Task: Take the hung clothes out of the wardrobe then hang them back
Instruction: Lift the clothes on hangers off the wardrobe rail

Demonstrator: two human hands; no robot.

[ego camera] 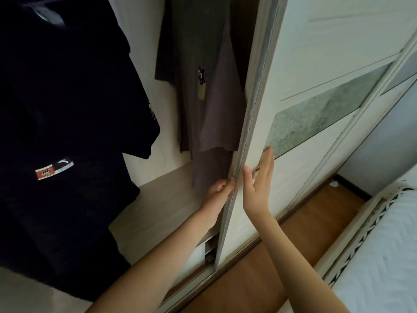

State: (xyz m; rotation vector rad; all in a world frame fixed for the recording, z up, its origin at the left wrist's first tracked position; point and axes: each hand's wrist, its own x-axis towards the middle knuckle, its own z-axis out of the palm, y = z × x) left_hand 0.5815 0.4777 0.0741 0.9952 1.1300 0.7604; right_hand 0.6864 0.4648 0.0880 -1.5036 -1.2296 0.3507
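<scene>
Left hand [220, 188]: curled round sliding door [304, 64] edge, likely for sliding it.
Right hand [259, 181]: laid flat on door face, fingers straight, as a push.
Clothes: grey shirt [203, 86], dark shirt [67, 98] hung inside wardrobe [158, 204], untouched.

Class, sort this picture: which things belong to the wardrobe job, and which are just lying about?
Job: black T-shirt, grey T-shirt, sliding door, left hand gripping its edge, right hand flat on it.
Lying about: bed, wooden floor.
</scene>
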